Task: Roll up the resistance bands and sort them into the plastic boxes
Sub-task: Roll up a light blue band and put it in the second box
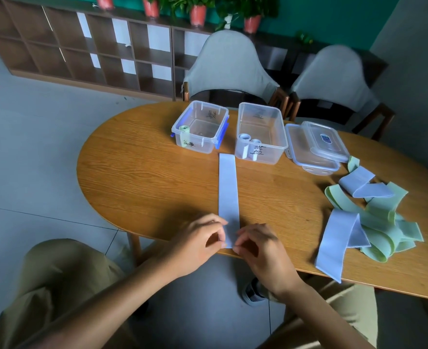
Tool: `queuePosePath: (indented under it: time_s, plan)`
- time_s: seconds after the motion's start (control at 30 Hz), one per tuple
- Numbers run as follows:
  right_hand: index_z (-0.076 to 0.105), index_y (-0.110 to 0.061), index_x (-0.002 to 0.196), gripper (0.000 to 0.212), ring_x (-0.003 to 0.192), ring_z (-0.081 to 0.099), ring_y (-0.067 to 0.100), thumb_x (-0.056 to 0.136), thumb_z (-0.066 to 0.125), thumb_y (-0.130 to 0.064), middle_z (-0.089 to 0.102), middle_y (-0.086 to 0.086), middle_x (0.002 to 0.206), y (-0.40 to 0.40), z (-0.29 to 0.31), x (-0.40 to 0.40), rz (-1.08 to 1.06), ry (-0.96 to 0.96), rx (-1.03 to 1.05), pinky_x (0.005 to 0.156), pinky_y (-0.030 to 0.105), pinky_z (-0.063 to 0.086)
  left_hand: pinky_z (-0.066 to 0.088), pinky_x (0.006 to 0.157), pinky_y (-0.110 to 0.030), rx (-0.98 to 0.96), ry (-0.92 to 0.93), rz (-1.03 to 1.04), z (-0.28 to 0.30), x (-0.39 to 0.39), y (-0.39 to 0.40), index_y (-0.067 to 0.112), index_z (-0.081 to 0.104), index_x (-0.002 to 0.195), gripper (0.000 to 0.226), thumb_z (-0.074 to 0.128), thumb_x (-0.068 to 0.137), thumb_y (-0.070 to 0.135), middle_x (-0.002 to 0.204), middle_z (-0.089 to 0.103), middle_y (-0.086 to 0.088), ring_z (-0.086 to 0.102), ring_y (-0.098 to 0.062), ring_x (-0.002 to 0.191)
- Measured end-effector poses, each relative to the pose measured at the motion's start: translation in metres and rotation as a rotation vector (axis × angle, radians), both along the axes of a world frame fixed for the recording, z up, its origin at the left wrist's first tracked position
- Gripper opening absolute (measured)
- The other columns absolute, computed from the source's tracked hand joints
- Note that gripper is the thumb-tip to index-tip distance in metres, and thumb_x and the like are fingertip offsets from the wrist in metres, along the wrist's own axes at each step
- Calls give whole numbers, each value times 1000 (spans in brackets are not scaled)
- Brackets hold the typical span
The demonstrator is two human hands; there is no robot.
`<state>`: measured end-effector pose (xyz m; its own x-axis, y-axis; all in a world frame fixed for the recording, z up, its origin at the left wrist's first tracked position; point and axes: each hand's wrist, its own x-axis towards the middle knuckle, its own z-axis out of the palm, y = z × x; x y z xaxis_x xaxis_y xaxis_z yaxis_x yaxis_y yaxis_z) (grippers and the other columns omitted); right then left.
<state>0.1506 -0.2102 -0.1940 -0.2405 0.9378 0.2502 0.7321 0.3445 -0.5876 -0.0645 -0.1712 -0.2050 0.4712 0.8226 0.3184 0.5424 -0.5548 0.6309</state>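
Blue band (228,187) lies flat and straight on the counter (145,177), running from the near edge toward the boxes. Its far end stops just short of the gap between the two boxes.

Both hands are at the near end. Left hand (197,244) grip: thumb and fingertips pinching the band's left edge. Right hand (259,246) grip: fingers curled, pinching the right edge. No roll visible there; the end itself is partly hidden by the fingers.

Left box (200,127), blue clips, holds one green roll (184,132) in its near-left corner. Right box (260,133) holds two blue rolls (249,142) against its near wall. Both boxes are open, with handwritten marks on their walls.

Two lids (316,147) are stacked just right of the right box.

Pile of loose bands (369,220), blue and green tangled, sits at the right of the counter, well apart from the hands.

Two grey chairs (230,64) stand behind the counter.
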Motion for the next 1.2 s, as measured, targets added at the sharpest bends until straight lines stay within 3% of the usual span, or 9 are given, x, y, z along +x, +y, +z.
queuePosePath:
  time_s: [0.1, 0.33, 0.53, 0.6, 0.67, 0.77, 0.87, 1.07, 1.2]
  plan:
    - [69, -24, 88, 10, 108, 52, 5, 84, 78, -21, 61, -20, 104, 1, 0, 0, 21, -8, 3, 90, 16, 41, 40, 95, -18, 14, 10, -7, -2, -1, -1, 23, 62, 83, 11, 72, 88, 26, 125, 60, 14, 56, 0, 114]
    - [66, -20, 90, 7, 107, 53, 11, 89, 71, -25, 56, -15, 112, 1, 0, 1, 54, -102, 68, 87, 30, 48, 41, 101, -27, 140, 76, -32, -1, -2, -1, 21, 62, 82, 14, 71, 89, 29, 126, 60, 12, 46, -6, 125]
    - [64, -20, 86, 10, 107, 46, 12, 93, 65, -28, 51, -12, 113, 4, -2, -4, -11, -145, 13, 91, 26, 43, 25, 114, -21, 186, 144, 51, -6, 3, -2, 23, 62, 82, 14, 68, 90, 32, 142, 52, 9, 32, -14, 141]
    - [63, -21, 86, 8, 104, 45, 11, 91, 68, -24, 51, -12, 107, 5, 0, -8, -58, -114, 5, 89, 21, 41, 32, 111, -26, 192, 145, 96, -5, 7, -3, 23, 62, 80, 14, 72, 87, 29, 138, 55, 8, 37, -18, 137]
    - [63, -21, 87, 8, 98, 46, 11, 89, 71, -21, 52, -11, 101, 6, 1, -11, -95, -93, 19, 85, 19, 40, 41, 101, -31, 189, 114, 136, 0, 10, -3, 21, 58, 81, 17, 75, 83, 24, 120, 61, 9, 46, -18, 122]
    - [60, -22, 86, 12, 89, 49, 12, 87, 72, -19, 56, -11, 89, 4, 1, -14, -113, -118, 76, 70, 27, 46, 45, 76, -34, 147, 59, 154, 6, 13, -6, 19, 50, 82, 26, 75, 80, 15, 87, 55, 12, 47, -14, 92]
    - [58, -22, 81, 17, 80, 52, 17, 85, 73, -14, 57, -12, 79, 0, -1, -15, -115, -224, 206, 60, 31, 45, 43, 65, -37, 163, 49, 144, 6, 15, -10, 15, 47, 80, 29, 75, 77, 8, 77, 50, 9, 46, -14, 80]
    - [63, -15, 80, 16, 73, 56, 24, 95, 60, -12, 60, -2, 73, -5, -9, -13, -48, -371, 443, 62, 38, 46, 46, 64, -33, 283, 66, 121, -2, 12, -15, 11, 53, 80, 15, 67, 84, 9, 76, 54, 3, 52, -17, 74]
    - [68, -13, 81, 33, 81, 60, 24, 105, 46, -21, 64, -1, 77, -11, -6, -8, 10, -380, 495, 66, 36, 47, 47, 70, -32, 340, 102, 84, 0, 10, -18, 12, 57, 83, 13, 59, 95, 13, 79, 56, 3, 54, -18, 78]
